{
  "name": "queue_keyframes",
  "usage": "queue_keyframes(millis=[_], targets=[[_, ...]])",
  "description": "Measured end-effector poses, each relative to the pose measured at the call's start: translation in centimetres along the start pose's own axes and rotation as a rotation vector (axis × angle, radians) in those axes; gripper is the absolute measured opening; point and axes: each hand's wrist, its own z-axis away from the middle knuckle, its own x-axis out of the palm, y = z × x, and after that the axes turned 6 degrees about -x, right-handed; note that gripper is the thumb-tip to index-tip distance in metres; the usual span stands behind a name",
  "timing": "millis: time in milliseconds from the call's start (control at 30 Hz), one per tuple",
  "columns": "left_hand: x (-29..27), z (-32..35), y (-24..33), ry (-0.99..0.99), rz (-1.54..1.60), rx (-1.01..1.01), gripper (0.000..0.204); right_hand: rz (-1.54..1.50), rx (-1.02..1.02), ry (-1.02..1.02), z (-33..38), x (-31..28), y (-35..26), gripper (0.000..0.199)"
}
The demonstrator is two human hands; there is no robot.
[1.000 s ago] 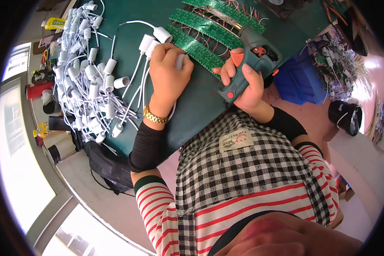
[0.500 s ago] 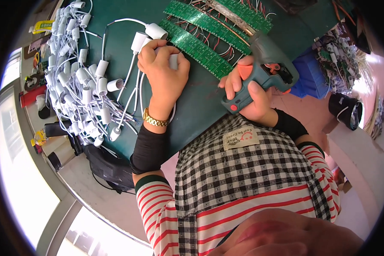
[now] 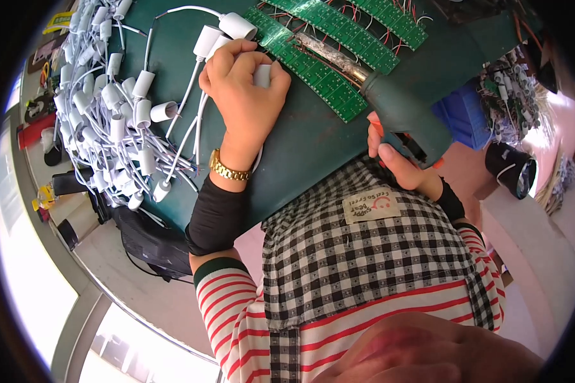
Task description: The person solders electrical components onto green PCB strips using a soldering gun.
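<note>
My left hand [image 3: 246, 89] is closed over the table, fingers curled round white cylindrical lamp-holder-like caps with cables. One white cap [image 3: 237, 26] lies just beyond my fingertips, and another cap [image 3: 206, 42] stands beside my knuckles. A pale cylinder is partly visible between my thumb and fingers. My right hand [image 3: 402, 167] grips a dark green soldering gun [image 3: 399, 102] with an orange trigger; its body hides much of the handle. The gun's worn metal barrel [image 3: 331, 52] points up-left, over the nearest strip of green circuit boards [image 3: 313, 80]. Whether it touches them I cannot tell.
A large tangle of white caps [image 3: 110, 96] with cables covers the table's left side. More circuit board strips [image 3: 338, 29] with thin red and white wires lie farther off. At right are a blue bin [image 3: 463, 118], a heap of wired parts [image 3: 511, 89] and a black container [image 3: 511, 166].
The soldering gun has come nearer to me, its barrel shifting from the farther board strips to the nearest one. My left hand keeps its grip, nearly in place. The view has shifted slightly.
</note>
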Motion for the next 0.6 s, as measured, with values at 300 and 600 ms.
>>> queue_keyframes(millis=[300, 600], targets=[[0.3, 0.0, -0.2, 0.031, 0.021, 0.027, 0.012, 0.121, 0.038, -0.077, 0.1, 0.0, 0.3, 0.038], [0.4, 0.0, -0.1, 0.033, 0.031, 0.023, 0.012, 0.135, -0.035, -0.007, 0.1, 0.7, 0.3, 0.030]])
